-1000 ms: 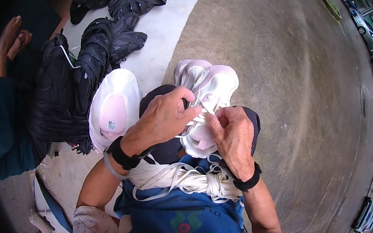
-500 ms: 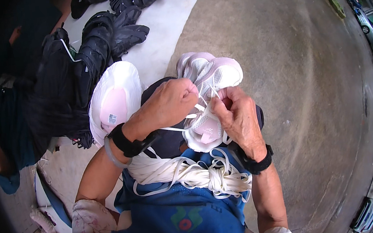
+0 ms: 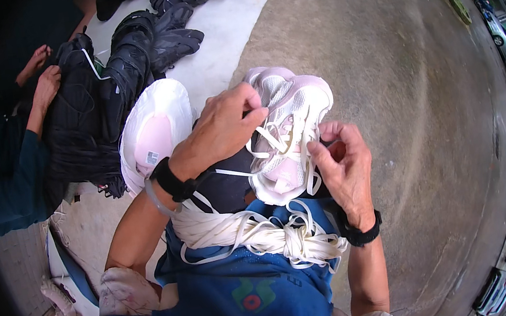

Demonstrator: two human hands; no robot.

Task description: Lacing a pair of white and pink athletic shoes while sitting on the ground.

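Flanking the pink-and-white sneaker [image 3: 310, 96]: left hand [image 3: 223, 123], right hand [image 3: 348, 162]
Left grip: narrow, contents unclear
Right grip: slightly parted, near shoelaces [image 3: 293, 150]

From where I sit, I see one white and pale-pink shoe [image 3: 290, 165], meshed over the toe, lying sole down with the toe at the far end and the open collar nearest. Its cream lace [image 3: 295, 148] crosses loosely over the top in slack loops; one loop droops along the right side, close to the collar.
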